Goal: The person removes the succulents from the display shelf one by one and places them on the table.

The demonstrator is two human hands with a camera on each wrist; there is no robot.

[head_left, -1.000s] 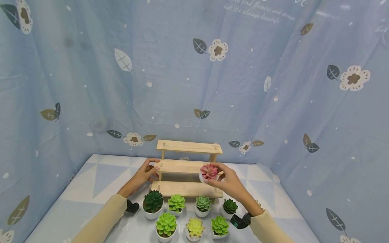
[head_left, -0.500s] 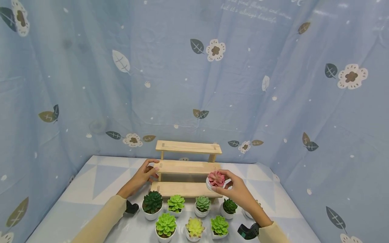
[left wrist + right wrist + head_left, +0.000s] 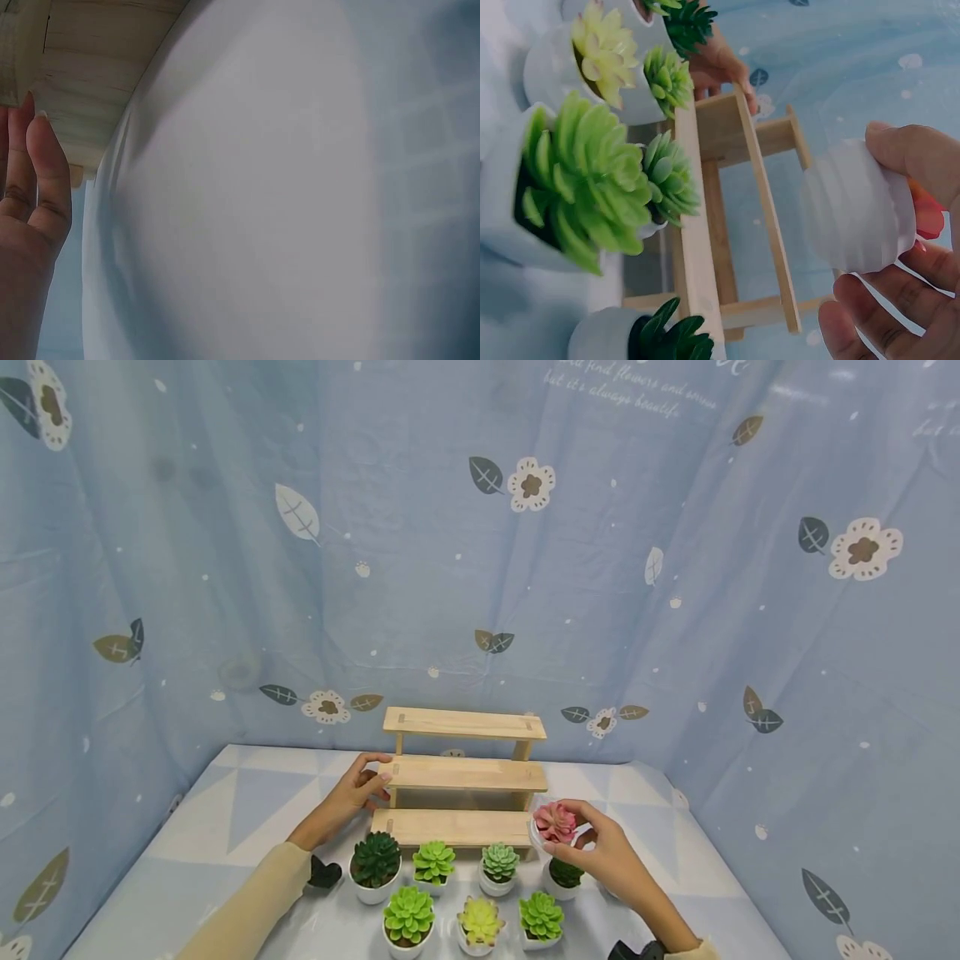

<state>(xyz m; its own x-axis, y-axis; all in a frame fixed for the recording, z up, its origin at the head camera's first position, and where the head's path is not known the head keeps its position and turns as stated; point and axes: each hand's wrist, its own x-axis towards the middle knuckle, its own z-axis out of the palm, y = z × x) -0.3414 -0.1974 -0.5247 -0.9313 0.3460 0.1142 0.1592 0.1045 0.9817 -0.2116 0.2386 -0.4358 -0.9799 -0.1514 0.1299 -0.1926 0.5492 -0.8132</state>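
My right hand [image 3: 603,853] holds a pink succulent [image 3: 555,821] by its white pot, with thumb and fingers around the rim. In the right wrist view that ribbed white pot [image 3: 851,208] is raised, right of the other plants. In the head view it overlaps the right end of the lowest shelf [image 3: 450,828]. My left hand [image 3: 351,795] grips the left end of the middle shelf [image 3: 465,772] on a three-tier wooden plant stand. Seen from the left wrist, the fingertips [image 3: 46,142] reach up to the underside of the wood.
Several potted succulents stand in front of the stand: dark green [image 3: 377,858], bright green [image 3: 409,914], yellow [image 3: 481,922] and grey-green [image 3: 500,862] among them. One small dark green plant [image 3: 564,872] sits partly behind my right hand. A patterned blue curtain [image 3: 435,568] hangs behind the table.
My right hand has moved the pink succulent down and to the right, from before the middle shelf to beside the lowest shelf's right end. My left hand has stayed on the stand.
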